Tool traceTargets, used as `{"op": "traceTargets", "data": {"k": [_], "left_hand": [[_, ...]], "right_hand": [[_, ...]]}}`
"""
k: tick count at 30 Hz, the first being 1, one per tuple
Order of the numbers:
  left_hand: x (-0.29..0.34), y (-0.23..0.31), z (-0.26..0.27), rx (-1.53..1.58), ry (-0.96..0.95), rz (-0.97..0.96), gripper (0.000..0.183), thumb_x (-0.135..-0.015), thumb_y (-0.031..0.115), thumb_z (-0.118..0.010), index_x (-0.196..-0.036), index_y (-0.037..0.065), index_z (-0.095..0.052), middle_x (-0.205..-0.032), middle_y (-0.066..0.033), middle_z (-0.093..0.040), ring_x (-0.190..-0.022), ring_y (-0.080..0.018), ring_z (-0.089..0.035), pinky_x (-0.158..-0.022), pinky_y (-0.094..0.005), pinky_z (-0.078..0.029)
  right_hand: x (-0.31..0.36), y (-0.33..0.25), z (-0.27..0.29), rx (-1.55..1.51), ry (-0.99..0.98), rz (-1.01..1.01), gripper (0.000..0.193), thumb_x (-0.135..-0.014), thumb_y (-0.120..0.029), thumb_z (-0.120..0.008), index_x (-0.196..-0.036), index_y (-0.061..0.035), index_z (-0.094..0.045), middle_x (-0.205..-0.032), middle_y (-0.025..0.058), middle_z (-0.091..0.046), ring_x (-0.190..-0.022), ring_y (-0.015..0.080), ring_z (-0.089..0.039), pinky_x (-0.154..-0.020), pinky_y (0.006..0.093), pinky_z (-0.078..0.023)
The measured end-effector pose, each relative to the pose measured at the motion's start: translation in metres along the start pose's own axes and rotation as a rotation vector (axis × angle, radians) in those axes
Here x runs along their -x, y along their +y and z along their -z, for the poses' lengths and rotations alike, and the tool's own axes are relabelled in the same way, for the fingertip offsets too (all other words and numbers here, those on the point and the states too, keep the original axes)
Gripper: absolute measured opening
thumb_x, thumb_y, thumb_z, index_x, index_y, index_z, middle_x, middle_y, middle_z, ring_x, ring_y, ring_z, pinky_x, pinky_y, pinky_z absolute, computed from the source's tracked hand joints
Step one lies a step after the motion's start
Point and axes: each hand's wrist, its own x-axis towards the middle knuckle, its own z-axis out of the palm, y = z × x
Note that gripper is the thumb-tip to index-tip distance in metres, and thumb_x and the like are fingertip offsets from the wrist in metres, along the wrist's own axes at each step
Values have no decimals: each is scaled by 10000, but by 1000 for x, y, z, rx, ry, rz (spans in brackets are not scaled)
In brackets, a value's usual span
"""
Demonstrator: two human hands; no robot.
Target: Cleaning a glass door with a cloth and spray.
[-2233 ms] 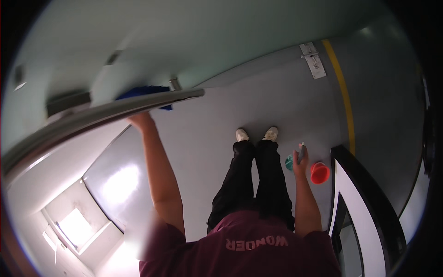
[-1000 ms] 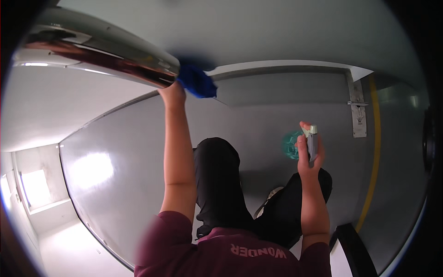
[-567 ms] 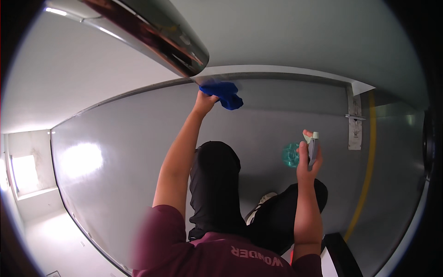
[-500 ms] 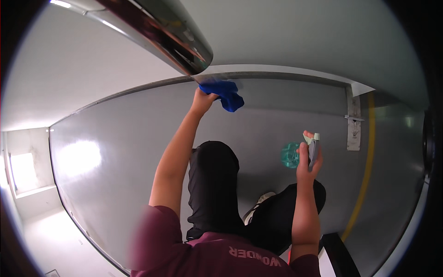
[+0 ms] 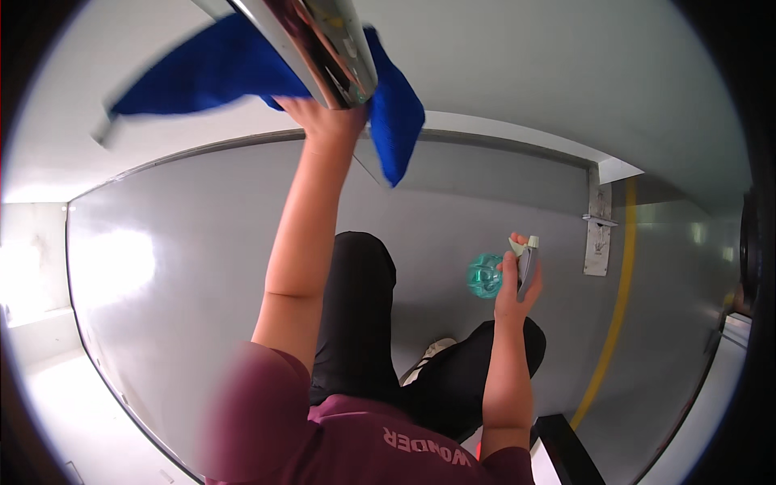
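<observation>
My left hand (image 5: 330, 120) is up at the low end of a shiny metal tube (image 5: 311, 40). It grips a blue cloth (image 5: 214, 69), whose folds spread out on both sides of the tube; the far left corner is smeared by motion. Most of the fingers are hidden behind the tube and the cloth. At the right, my right hand (image 5: 520, 283) is closed round the neck of a spray bottle with a clear green body (image 5: 486, 276) and a grey and pale trigger head (image 5: 528, 263). That bottle is held above the grey floor, beside my right knee.
A pale wall (image 5: 525, 65) runs along the far side, with a dark strip at its foot. Grey floor (image 5: 202, 210) spreads around my legs. A metal plate (image 5: 597, 234) and a yellow line (image 5: 621, 299) lie on the right. A black-edged object (image 5: 566, 453) stands at the lower right.
My left hand has risen with the cloth, which has opened out from a bunch to spread on both sides of the tube. My right hand still holds the spray bottle.
</observation>
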Motion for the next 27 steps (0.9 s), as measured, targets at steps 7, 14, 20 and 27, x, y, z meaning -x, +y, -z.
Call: {"op": "traceTargets", "data": {"k": [7, 14, 20, 27], "left_hand": [[110, 40, 0, 447, -631, -48, 305, -703, 282, -626, -982, 161, -649, -926, 41, -617, -811, -161, -579, -702, -310, -439], [275, -40, -7, 248, -1187, -836, 637, -808, 150, -527, -1388, 369, -377, -979, 140, -563, -970, -58, -546, -840, -202, -446], [175, -11, 3, 199, -650, -554, 334, -719, 195, -632, -1035, 304, -658, -833, 82, -524, -682, -132, -542, -684, -303, -469], [8, 60, -7, 219, 85, -6, 401, -694, 146, -541, -1078, 53, -605, -1095, -184, -555, -970, -402, -503, -918, -525, -327]], "right_hand": [[4, -6, 4, 3, 29, -45, 292, -846, -124, -556, -1109, 1, -585, -1122, 83, -612, -698, 88, -490, -682, 256, -431], [5, 1, 2, -4, 3, -68, 286, -847, -117, -567, -1110, -7, -591, -1116, 72, -616, -708, 88, -503, -682, 254, -439], [5, -2, -1, 17, 26, -100, 297, -862, -126, -575, -1132, -4, -582, -1022, 53, -609, -700, 78, -501, -680, 245, -450], [7, 4, -4, -23, 114, -36, 320, -875, -136, -573, -1155, 18, -572, -900, 32, -599, -700, 65, -495, -677, 233, -450]]}}
